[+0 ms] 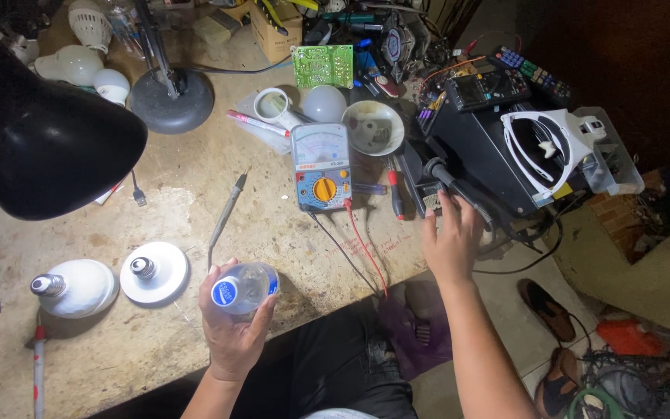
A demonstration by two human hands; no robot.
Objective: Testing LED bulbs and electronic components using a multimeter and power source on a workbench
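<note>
Head view: left hand (230,330) wraps a small clear bottle (243,287) with a blue cap at the bench (195,194) front edge. Judged light, thin-walled and smooth; grip the body, not the cap. Right hand (453,242), fingers loosely spread, touches the black unit (482,159) right of the multimeter (320,166). Two white bulbs (79,287) lie to the left.

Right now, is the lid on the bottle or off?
On: the blue round cap sits atop the clear plastic bottle in the left hand.
</note>
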